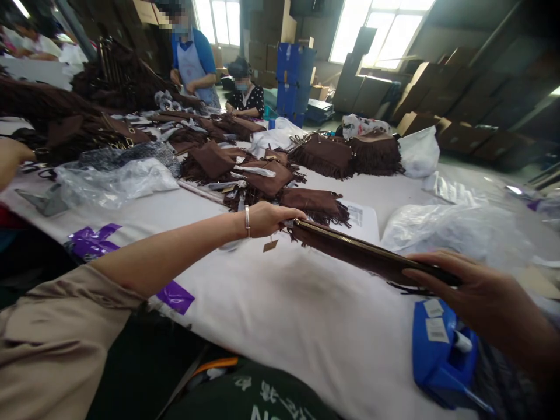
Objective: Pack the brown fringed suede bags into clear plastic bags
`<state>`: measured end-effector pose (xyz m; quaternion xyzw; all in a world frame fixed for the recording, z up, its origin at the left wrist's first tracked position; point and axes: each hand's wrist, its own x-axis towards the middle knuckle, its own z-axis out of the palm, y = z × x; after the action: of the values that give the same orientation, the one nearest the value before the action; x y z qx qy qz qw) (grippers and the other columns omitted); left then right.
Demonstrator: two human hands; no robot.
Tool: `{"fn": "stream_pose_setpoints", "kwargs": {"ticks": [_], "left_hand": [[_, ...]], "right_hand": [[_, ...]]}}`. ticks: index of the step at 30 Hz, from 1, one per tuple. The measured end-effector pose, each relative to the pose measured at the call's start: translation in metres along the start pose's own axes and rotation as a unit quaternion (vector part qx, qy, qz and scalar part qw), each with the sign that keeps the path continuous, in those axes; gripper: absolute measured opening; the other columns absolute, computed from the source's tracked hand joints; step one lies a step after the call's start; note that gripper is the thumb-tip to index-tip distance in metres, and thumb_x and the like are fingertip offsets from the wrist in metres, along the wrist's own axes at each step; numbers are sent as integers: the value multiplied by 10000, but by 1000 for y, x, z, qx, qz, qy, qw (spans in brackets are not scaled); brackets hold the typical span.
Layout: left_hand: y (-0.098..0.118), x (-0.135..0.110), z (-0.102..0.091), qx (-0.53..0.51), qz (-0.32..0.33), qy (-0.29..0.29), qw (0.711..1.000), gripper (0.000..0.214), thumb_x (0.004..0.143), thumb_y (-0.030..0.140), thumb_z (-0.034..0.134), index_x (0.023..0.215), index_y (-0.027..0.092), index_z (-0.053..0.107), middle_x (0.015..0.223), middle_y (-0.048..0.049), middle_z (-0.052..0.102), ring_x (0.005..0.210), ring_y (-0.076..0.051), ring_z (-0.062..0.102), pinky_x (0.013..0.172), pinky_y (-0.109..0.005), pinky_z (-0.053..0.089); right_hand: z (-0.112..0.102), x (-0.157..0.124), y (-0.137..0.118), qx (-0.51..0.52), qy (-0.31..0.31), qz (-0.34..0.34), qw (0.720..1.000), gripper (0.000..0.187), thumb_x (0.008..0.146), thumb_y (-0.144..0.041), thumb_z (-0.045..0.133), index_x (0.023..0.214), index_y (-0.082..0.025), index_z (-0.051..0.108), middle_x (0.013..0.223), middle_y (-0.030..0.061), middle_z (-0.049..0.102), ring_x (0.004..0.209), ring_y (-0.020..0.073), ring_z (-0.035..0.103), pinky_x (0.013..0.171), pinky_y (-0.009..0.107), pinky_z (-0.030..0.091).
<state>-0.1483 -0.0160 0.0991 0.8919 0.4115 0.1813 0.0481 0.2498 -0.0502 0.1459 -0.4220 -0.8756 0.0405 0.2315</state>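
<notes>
A dark brown fringed zip pouch is stretched between my two hands above the white table, its gold zipper edge turned up. My left hand, with a bracelet at the wrist, pinches the zipper end. A small brown tag dangles below those fingers. At the other end, my right hand grips the pouch between thumb and fingers. Just beyond my left hand lies another brown fringed pouch. Below my right hand is a blue tool with white labels, perhaps a tape dispenser or label gun.
Heaps of brown fringed pouches cover the table's far side. Clear plastic bags lie at left and right. Purple tape marks the near table edge. Two people work behind; another person's hand shows at far left.
</notes>
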Motion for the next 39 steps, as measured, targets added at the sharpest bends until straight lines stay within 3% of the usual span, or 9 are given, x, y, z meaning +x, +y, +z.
{"fn": "stream_pose_setpoints", "kwargs": {"ticks": [4,9,13,19,22,25,31,35,39], "left_hand": [[11,-37,14,137,102,14,985,527,869,87,443,1364,259,397,1342,-54,515,988,-156,609,795,-231,464],[39,-120,125,160,147,-34,976,398,932,164,406,1317,253,460,1296,-98,551,824,-154,623,706,-264,496],[58,-158,175,137,93,-32,986,443,933,170,420,1364,273,397,1345,-106,502,917,-190,607,781,-333,514],[65,-176,152,17,-30,-40,999,701,833,47,441,1458,223,176,1466,-82,341,1242,-197,445,1009,-351,426],[66,-194,148,9,-119,11,993,708,837,145,511,1458,174,173,1462,-105,341,1334,-225,331,1091,-406,344],[69,-210,154,39,-200,49,978,537,850,236,550,1359,168,390,1417,-118,408,1328,-256,335,1075,-445,359],[83,-225,139,17,-293,10,956,152,877,263,536,937,161,631,1042,-104,646,1051,-231,550,938,-400,442],[102,-227,122,-145,-419,-76,893,200,825,327,584,937,177,653,801,-34,653,751,-173,591,701,-273,464],[113,-225,122,-261,-463,-122,838,267,785,374,577,915,162,676,680,1,618,654,-152,556,571,-221,385]], "right_hand": [[51,-53,-4,-39,52,-80,995,320,853,-291,603,1173,-293,587,1007,29,634,923,177,597,871,327,488],[166,-158,-11,-33,-25,-84,996,421,891,-132,485,1292,-258,498,986,56,618,898,185,587,843,365,495],[202,-208,-10,-24,-25,-40,999,441,893,-120,463,1311,-260,478,978,61,609,906,192,588,851,388,498],[170,-202,-7,-4,-94,-41,995,389,890,-309,517,1278,-278,505,1073,55,606,951,198,599,828,350,529],[169,-167,-36,-6,-43,-25,999,496,868,-397,550,1334,-269,437,1219,59,563,1109,235,541,952,402,469],[192,-125,-78,1,-32,-68,997,575,882,-382,534,1404,-266,322,1370,37,468,1287,250,391,1084,445,331],[250,-106,-107,-21,-115,-109,987,595,904,-418,475,1433,-263,251,1453,39,360,1348,276,297,1095,522,229],[250,-104,-111,25,-102,-81,991,487,903,-414,476,1354,-252,389,1411,42,426,1356,273,283,1083,532,258],[253,-81,-143,79,-95,-120,985,346,868,-362,547,1188,-229,538,1369,58,475,1372,285,241,1095,523,255]]}}
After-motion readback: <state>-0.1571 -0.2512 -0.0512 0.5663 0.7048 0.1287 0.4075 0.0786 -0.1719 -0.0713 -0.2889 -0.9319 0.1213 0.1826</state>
